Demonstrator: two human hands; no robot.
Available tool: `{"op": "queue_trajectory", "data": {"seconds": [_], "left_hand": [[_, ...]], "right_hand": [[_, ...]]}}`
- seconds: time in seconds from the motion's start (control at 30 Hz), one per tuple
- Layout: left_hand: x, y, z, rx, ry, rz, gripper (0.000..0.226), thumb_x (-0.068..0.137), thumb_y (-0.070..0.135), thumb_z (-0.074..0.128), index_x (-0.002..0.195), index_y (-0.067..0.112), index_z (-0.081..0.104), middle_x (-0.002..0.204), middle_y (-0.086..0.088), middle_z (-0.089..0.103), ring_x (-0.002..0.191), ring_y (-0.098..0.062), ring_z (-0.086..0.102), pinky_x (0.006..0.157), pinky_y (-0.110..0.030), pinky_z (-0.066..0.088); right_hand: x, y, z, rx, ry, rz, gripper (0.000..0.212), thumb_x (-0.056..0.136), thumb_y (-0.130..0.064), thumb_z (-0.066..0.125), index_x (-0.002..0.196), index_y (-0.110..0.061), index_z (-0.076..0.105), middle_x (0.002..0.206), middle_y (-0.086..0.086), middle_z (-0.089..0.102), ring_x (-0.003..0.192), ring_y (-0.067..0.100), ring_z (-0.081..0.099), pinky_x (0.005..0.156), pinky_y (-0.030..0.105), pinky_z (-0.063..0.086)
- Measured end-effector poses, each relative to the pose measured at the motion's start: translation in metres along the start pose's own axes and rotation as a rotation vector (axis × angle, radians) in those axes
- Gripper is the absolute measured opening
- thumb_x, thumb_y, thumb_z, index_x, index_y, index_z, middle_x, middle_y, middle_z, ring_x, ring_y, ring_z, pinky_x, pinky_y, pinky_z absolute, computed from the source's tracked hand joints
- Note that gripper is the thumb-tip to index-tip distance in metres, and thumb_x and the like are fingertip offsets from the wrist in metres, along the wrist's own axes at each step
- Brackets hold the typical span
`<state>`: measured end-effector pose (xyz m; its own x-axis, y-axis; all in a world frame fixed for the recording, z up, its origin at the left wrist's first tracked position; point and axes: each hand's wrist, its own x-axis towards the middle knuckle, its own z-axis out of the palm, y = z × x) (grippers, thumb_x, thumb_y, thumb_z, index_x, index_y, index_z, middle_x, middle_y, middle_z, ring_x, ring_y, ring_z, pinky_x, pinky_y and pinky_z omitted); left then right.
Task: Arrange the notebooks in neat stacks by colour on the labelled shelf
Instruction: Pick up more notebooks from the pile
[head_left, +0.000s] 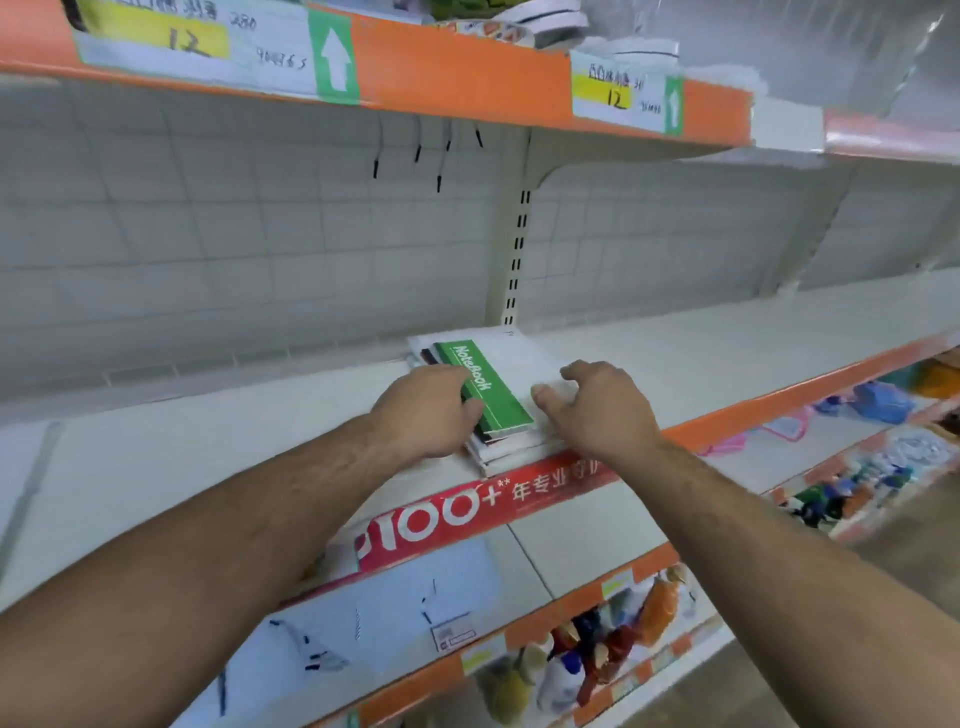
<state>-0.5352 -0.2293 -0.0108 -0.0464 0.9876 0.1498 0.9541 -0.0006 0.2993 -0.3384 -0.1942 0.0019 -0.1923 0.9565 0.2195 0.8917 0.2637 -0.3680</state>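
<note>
One stack of notebooks (511, 441) on the white shelf (701, 374). Sits close to the front edge, just above a red banner strip (467, 512) with white print. Topmost, a white cover with a green band (488, 384) lettered "Notebook"; dark and white covers below, edges slightly uneven. At the stack's left side, the left hand (426, 410): fingers curled over the green band, thumb against the near corner, gripping the pile. At the stack's right side, the right hand (597, 410): thumb flat on the white cover, fingers bent over the right edge; gripping or merely resting, cannot tell. Behind, a pale wire-grid back panel (260, 234). Above, an orange shelf edge (457, 73) with yellow price labels (192, 47) marked 12 and green arrow tags. Lower right, blurred bottles (597, 644) on the shelves underneath.
</note>
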Motion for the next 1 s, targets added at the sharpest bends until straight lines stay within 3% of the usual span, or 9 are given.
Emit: {"op": "queue_trajectory", "data": {"seconds": [0.13,0.23,0.3,0.37,0.43,0.63,0.77,0.9,1.0], "left_hand": [[0.009,0.02,0.007,0.031,-0.005,-0.127,0.012,0.095,0.034,0.055,0.089,0.024,0.055,0.098,0.002,0.065,0.081,-0.015,0.055,0.067,-0.026,0.04],[0.01,0.032,0.012,0.062,-0.003,-0.182,0.02,0.095,0.037,0.056,0.097,0.02,0.066,0.101,0.0,0.068,0.086,-0.017,0.054,0.074,-0.028,0.045],[0.009,0.04,0.014,0.062,-0.006,-0.219,0.027,0.096,0.038,0.055,0.111,0.02,0.069,0.109,0.0,0.069,0.092,-0.017,0.056,0.081,-0.029,0.047],[0.008,0.046,0.014,0.078,-0.026,-0.245,0.029,0.097,0.039,0.054,0.113,0.019,0.069,0.11,0.0,0.068,0.098,-0.018,0.058,0.085,-0.03,0.048],[0.01,0.051,0.013,0.094,-0.047,-0.27,0.031,0.097,0.04,0.054,0.111,0.018,0.07,0.109,0.0,0.068,0.101,-0.02,0.06,0.088,-0.034,0.049],[0.013,0.059,0.006,0.09,-0.081,-0.354,0.036,0.096,0.043,0.058,0.123,0.023,0.069,0.123,0.003,0.066,0.111,-0.018,0.058,0.096,-0.035,0.048],[0.012,0.064,0.008,0.098,-0.092,-0.375,0.05,0.097,0.051,0.055,0.141,0.028,0.054,0.141,0.004,0.055,0.126,-0.017,0.052,0.105,-0.033,0.042],[0.013,0.066,0.009,0.054,-0.07,-0.424,0.055,0.101,0.054,0.042,0.149,0.03,0.039,0.144,-0.001,0.054,0.126,-0.024,0.053,0.101,-0.032,0.042],[0.013,0.064,0.007,-0.003,-0.009,-0.467,0.052,0.1,0.047,0.049,0.145,0.022,0.041,0.137,-0.003,0.059,0.118,-0.024,0.057,0.097,-0.032,0.045]], "right_hand": [[0.043,0.027,-0.001,-0.039,-0.104,-0.038,0.07,0.088,-0.068,0.052,0.133,-0.015,0.055,0.131,0.01,0.058,0.122,0.028,0.051,0.095,0.039,0.047],[0.068,0.044,0.001,0.018,-0.233,-0.06,0.071,0.085,-0.068,0.058,0.127,-0.011,0.056,0.126,0.005,0.061,0.116,0.026,0.056,0.084,0.033,0.045],[0.08,0.052,0.005,0.068,-0.328,-0.086,0.061,0.082,-0.065,0.064,0.11,-0.011,0.062,0.105,0.003,0.064,0.098,0.023,0.06,0.072,0.029,0.041],[0.09,0.057,0.008,0.11,-0.367,-0.105,0.049,0.079,-0.062,0.07,0.077,-0.014,0.058,0.077,-0.003,0.059,0.074,0.019,0.058,0.056,0.027,0.037],[0.097,0.056,0.009,0.139,-0.385,-0.118,0.048,0.078,-0.056,0.074,0.064,-0.017,0.051,0.065,-0.004,0.056,0.06,0.013,0.055,0.049,0.026,0.033],[0.106,0.059,0.012,0.303,-0.453,-0.085,0.042,0.075,-0.042,0.084,0.067,-0.015,0.052,0.06,-0.005,0.055,0.053,0.009,0.054,0.045,0.024,0.032],[0.111,0.063,0.015,0.371,-0.447,-0.088,0.035,0.077,-0.037,0.083,0.075,-0.012,0.058,0.069,-0.002,0.062,0.061,0.011,0.06,0.048,0.024,0.037],[0.11,0.067,0.016,0.345,-0.401,-0.11,0.025,0.085,-0.027,0.071,0.073,-0.013,0.054,0.076,0.001,0.062,0.064,0.012,0.056,0.049,0.024,0.038],[0.107,0.069,0.018,0.338,-0.342,-0.096,0.015,0.092,-0.019,0.059,0.082,-0.013,0.05,0.079,-0.001,0.057,0.063,0.009,0.05,0.048,0.023,0.035]]}}
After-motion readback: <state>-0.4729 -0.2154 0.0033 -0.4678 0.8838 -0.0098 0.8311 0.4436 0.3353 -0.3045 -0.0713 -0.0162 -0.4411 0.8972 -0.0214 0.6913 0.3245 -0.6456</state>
